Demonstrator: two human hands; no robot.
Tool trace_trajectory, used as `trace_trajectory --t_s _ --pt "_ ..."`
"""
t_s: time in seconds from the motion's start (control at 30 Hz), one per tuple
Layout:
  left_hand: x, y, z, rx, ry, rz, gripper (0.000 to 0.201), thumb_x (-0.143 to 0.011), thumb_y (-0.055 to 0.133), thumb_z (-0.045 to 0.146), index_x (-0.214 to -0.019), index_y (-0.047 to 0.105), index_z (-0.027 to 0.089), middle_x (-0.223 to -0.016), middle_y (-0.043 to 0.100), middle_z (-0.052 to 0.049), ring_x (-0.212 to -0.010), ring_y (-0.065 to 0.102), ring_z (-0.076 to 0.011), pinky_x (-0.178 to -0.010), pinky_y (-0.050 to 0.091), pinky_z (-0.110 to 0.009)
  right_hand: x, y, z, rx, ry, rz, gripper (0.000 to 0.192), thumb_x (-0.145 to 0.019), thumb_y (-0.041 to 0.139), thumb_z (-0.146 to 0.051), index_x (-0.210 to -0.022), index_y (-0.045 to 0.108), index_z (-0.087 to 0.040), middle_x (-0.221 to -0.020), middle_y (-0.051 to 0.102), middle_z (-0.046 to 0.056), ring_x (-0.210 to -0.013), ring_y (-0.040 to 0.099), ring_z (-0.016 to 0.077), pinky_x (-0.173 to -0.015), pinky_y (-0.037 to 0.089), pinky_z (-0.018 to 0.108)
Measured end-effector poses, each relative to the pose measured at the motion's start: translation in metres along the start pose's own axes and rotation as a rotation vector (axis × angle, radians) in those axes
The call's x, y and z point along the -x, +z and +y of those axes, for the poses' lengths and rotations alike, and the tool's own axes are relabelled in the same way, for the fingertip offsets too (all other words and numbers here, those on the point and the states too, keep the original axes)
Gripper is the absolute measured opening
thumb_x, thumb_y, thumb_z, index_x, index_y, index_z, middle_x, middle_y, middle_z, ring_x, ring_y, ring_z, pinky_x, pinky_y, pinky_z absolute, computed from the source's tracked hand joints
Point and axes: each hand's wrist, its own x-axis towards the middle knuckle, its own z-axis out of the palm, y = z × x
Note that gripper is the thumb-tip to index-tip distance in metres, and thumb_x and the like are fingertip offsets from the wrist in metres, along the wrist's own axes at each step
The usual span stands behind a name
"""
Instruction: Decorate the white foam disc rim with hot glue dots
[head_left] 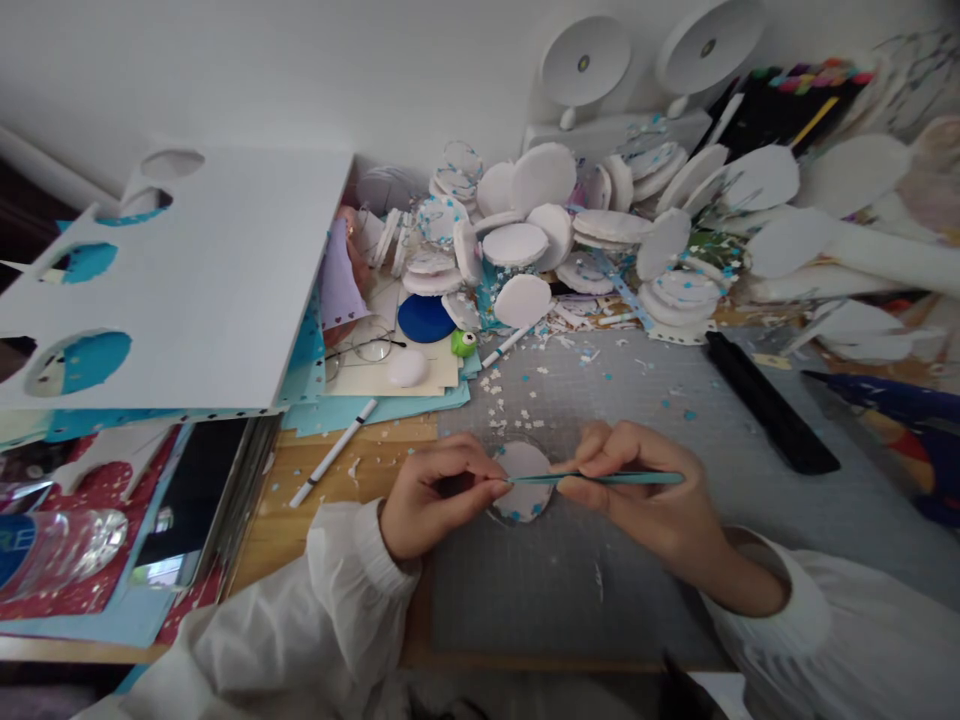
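My right hand (637,490) pinches a pair of teal tweezers (637,479), whose tips point left. Thumb and forefinger of my left hand (442,495) are pressed together at those tips; whatever small piece may be between them is too tiny to make out. Directly below the tweezers, a round white disc (529,460) with blue bits along its edge lies on the grey cutting mat (540,590). Small white and pale blue paper flowers (517,405) are scattered just beyond the disc.
Many white foam discs (517,245) are heaped at the back. A holed white board (225,260) stands left, with a white pen (334,453) nearby. To the right lie a black utility knife (772,405) and a blue glue gun (900,410). A plastic bottle (67,550) lies far left.
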Motion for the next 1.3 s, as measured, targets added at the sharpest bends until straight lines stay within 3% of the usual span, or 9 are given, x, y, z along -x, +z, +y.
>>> trace_trajectory --t_s 0.47,1.0,1.3 --pt "-0.0009 0.0010 0.0021 -0.003 0.029 0.003 0.006 -0.079 0.068 0.016 -0.075 0.071 0.012 -0.067 0.066 -0.007 -0.062 0.057 -0.0130 -0.058 0.046 -0.024 -0.0026 -0.0022 0.0017 -0.028 0.100 0.015 0.018 -0.072 0.075 -0.023 -0.069 0.058 -0.022 -0.071 0.065 0.000 -0.067 0.066 0.0147 -0.061 0.052 0.026" --pt "-0.0005 0.0002 0.0003 0.014 0.029 -0.019 0.005 -0.077 0.069 0.011 -0.080 0.073 0.013 -0.071 0.068 -0.008 -0.066 0.058 -0.0133 -0.061 0.047 -0.024 -0.0010 -0.0046 0.0040 -0.002 0.102 0.046 0.017 -0.072 0.075 -0.020 -0.070 0.059 -0.022 -0.072 0.065 -0.001 -0.069 0.065 0.0137 -0.063 0.051 0.025" --pt "-0.0008 -0.0006 -0.0003 0.008 0.014 -0.028 0.003 -0.076 0.071 0.014 -0.077 0.074 0.013 -0.068 0.067 -0.007 -0.063 0.059 -0.0132 -0.059 0.048 -0.024 -0.0021 -0.0038 0.0041 -0.078 0.125 -0.020 0.017 -0.072 0.075 -0.021 -0.070 0.058 -0.022 -0.071 0.065 0.000 -0.067 0.063 0.0138 -0.060 0.050 0.026"
